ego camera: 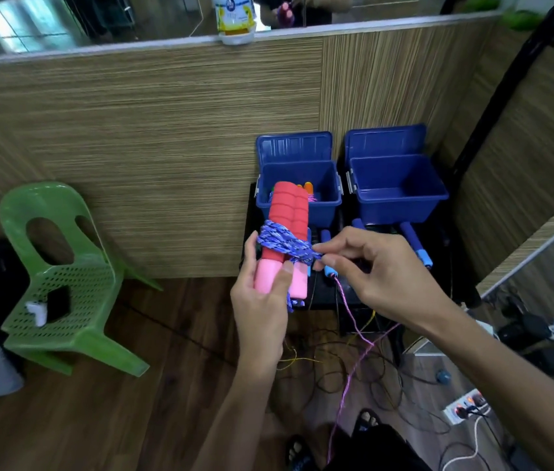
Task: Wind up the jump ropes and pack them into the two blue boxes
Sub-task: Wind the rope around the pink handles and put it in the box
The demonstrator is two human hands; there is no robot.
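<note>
My left hand (262, 300) grips paired red-and-pink foam handles (285, 226); my right hand (370, 270) pinches their blue braided rope (285, 244), nearly wound. Left blue plastic box (323, 205) holds one bundle; right blue box (401, 205) looks empty; more ropes remain.

I see soft, even room light with faint shadows, bright glare on the blurry mirror (64, 25) up top, and walls bending at the edges.

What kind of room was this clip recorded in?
Probably an office or workroom corner: a striped wood-laminate partition wall, a green perforated plastic chair, and loose black cables beside a white power strip on wood-look flooring.
</note>
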